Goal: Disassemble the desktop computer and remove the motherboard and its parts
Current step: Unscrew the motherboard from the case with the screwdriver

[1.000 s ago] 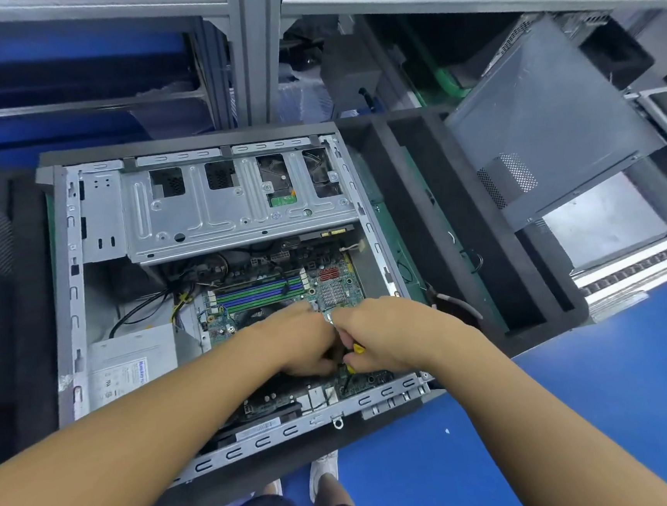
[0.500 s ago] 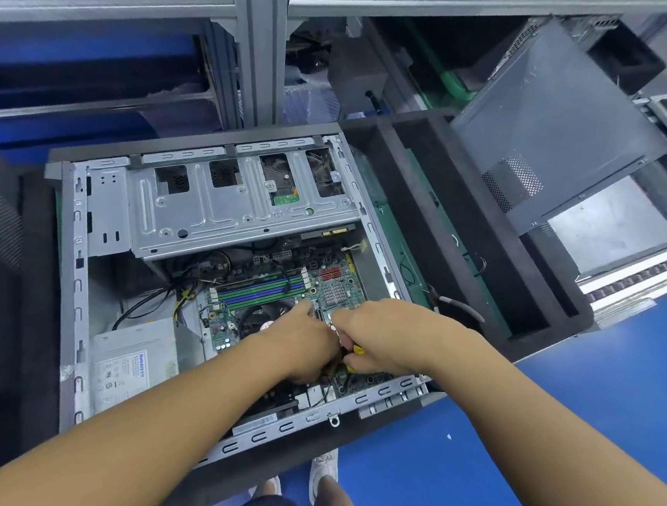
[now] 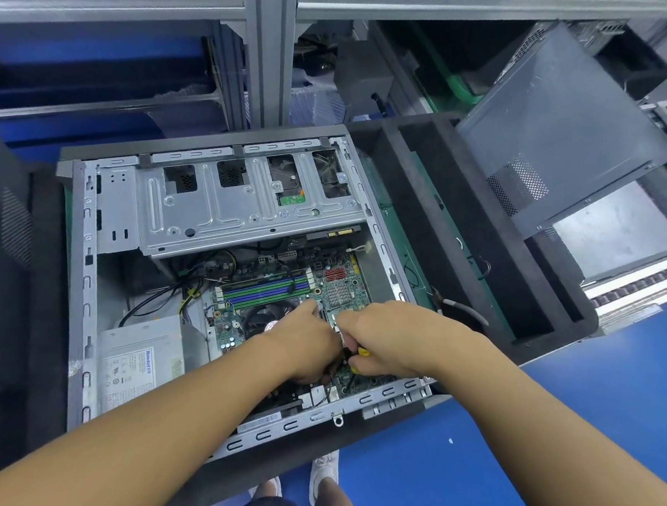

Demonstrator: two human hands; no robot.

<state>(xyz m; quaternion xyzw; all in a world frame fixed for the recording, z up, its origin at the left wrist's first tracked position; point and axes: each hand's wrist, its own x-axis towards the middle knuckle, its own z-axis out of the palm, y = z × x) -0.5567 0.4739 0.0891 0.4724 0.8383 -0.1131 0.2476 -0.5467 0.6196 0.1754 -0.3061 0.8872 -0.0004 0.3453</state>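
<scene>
Both forearms are extended into the open computer case [image 3: 83,274], the left from 8 o'clock and the right from 5 o'clock, and they meet over the near right part of the motherboard [image 3: 342,276].

The left hand [image 3: 307,346] is held knuckles up with its fingers curled down toward the board. Whether anything is grasped cannot be told. The right hand [image 3: 392,338] touches it at 3 o'clock, its fingers clenched round a yellow-and-black tool [image 3: 363,352], of which only small parts are seen.

Clearances:
- The board's 12 o'clock edge is overhung by the drive cage [image 3: 240,216].
- The power supply [image 3: 140,362] stands at its 9 o'clock side, with loose cables between.
- A bare metal strip is left between the board and the case wall at 3 o'clock.
- The slotted case rail lies just beside the hands at 6 o'clock.

The case lies flat on a black foam tray [image 3: 442,223], open side up, with the cage end at 12 o'clock. The motherboard is seated flat on the case floor. The long axis of its memory slots [image 3: 266,289] runs from 9 to 3 o'clock. The cooler fan [image 3: 263,317] is partly covered by the left hand. A grey side panel [image 3: 563,127] is propped at 2 o'clock, well apart.
</scene>
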